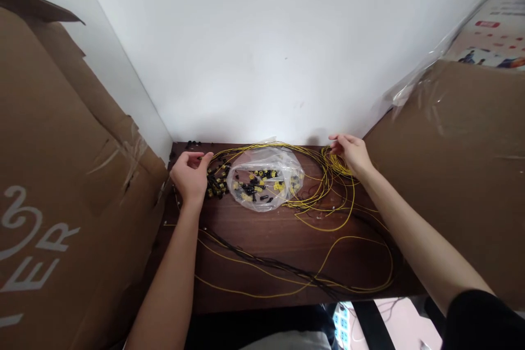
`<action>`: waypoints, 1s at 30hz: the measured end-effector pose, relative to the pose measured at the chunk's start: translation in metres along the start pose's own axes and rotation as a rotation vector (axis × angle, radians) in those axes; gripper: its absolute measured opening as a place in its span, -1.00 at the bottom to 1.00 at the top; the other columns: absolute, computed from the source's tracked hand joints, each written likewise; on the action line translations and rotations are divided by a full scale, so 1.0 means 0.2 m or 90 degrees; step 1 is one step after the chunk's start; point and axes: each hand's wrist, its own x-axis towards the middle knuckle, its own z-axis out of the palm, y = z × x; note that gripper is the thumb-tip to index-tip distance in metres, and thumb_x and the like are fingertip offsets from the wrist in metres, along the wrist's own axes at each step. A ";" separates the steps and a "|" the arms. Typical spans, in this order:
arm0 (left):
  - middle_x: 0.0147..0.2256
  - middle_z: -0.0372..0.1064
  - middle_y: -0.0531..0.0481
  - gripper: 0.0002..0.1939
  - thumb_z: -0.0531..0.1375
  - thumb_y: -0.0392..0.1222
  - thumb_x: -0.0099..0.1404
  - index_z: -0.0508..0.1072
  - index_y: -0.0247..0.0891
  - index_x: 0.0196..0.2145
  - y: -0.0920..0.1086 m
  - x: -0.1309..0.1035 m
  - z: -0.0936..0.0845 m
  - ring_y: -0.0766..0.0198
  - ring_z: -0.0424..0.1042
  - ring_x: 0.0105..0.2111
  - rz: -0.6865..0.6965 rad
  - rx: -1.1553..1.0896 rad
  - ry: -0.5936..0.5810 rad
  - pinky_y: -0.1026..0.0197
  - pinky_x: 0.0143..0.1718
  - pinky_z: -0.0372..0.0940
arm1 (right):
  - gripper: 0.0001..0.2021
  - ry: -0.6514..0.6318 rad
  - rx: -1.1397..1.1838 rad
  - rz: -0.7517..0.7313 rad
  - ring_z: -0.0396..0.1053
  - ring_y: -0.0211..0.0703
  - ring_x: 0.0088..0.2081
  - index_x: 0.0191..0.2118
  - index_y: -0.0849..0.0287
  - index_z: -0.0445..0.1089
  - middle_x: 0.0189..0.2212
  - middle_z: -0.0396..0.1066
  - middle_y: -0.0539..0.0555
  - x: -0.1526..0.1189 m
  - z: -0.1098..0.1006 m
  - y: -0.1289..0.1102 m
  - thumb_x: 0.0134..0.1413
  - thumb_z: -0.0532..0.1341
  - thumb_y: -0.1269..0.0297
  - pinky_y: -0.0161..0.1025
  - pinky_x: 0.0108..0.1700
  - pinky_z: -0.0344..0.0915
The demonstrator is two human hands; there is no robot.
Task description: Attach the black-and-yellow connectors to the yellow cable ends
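My left hand (191,175) is over the left side of the brown table, thumb and fingertips drawn together. Thin yellow wires (254,146) run up to those fingertips, but what the pinch holds is too small to make out. Beside it lies a pile of small black and yellow connector-like parts (217,183). A clear plastic bag (262,205) with more such parts sits between my hands. At the right, my right hand (353,154) is raised near the wall with its fingers closed in a pinch; anything in them is hidden. Below it is a coil of yellow wire (338,165).
Black and yellow wires (266,262) lie loosely across the front of the brown table (246,229). Cardboard boxes stand close on the left (82,175) and right (451,164). A white wall (262,65) rises behind. Below the front edge is a power strip (342,325).
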 end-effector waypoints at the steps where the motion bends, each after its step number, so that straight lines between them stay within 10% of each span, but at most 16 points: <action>1: -0.58 0.31 0.05 -0.72 0.26 0.01 0.04 0.47 -0.28 -0.43 0.00 -0.01 0.00 0.31 0.26 -0.55 0.001 0.046 -0.025 0.28 -0.48 0.13 | -0.74 0.004 -0.122 -0.019 0.33 -0.11 -0.43 -0.35 0.27 0.43 -0.54 0.35 0.12 0.01 0.00 0.02 0.08 0.08 0.21 -0.03 -0.22 0.29; 4: -0.53 0.38 0.00 -0.72 0.25 0.06 0.04 0.47 -0.22 -0.45 0.01 -0.02 -0.01 0.20 0.32 -0.49 -0.004 0.178 -0.076 0.23 -0.46 0.11 | -0.79 0.014 -0.409 -0.134 0.33 0.12 -0.19 -0.29 0.35 0.45 -0.33 0.38 0.30 0.02 0.01 -0.01 -0.07 0.16 0.39 0.10 -0.06 0.19; 7: -0.49 0.41 -0.05 -0.71 0.24 0.10 0.05 0.47 -0.18 -0.46 0.01 -0.04 -0.01 0.11 0.34 -0.43 -0.004 0.273 -0.109 0.21 -0.47 0.09 | -0.71 -0.022 -0.391 -0.271 0.30 0.13 -0.09 -0.15 0.31 0.42 -0.18 0.36 0.32 0.00 0.12 -0.15 -0.05 0.15 0.46 0.09 -0.02 0.20; 12: -0.46 0.39 -0.14 -0.66 0.19 0.16 0.08 0.46 -0.19 -0.46 -0.01 -0.04 0.00 0.03 0.35 -0.36 0.004 0.349 -0.125 0.19 -0.46 0.12 | -0.72 -0.378 -0.207 -0.462 0.36 -0.05 -0.06 -0.09 0.22 0.38 -0.10 0.41 0.18 -0.04 0.53 -0.39 0.04 0.13 0.46 -0.07 0.04 0.25; 20: -0.41 0.38 -0.14 -0.63 0.09 0.18 0.16 0.46 -0.17 -0.41 0.02 -0.05 -0.01 0.04 0.37 -0.35 -0.008 0.441 -0.169 0.18 -0.42 0.16 | -0.62 -0.550 -0.466 -0.447 0.30 0.00 0.04 0.01 0.42 0.26 0.01 0.32 0.33 0.04 1.07 -0.49 0.01 0.14 0.49 -0.15 0.06 0.24; 30: -0.36 0.36 -0.16 -0.67 0.15 0.09 0.16 0.45 -0.23 -0.51 -0.02 -0.04 0.00 -0.04 0.26 -0.20 0.108 0.408 -0.179 0.07 -0.23 0.20 | -0.77 -0.553 -0.517 -0.438 0.33 0.02 -0.03 -0.17 0.38 0.39 -0.09 0.37 0.34 0.10 1.16 -0.46 0.04 0.09 0.51 -0.21 -0.04 0.23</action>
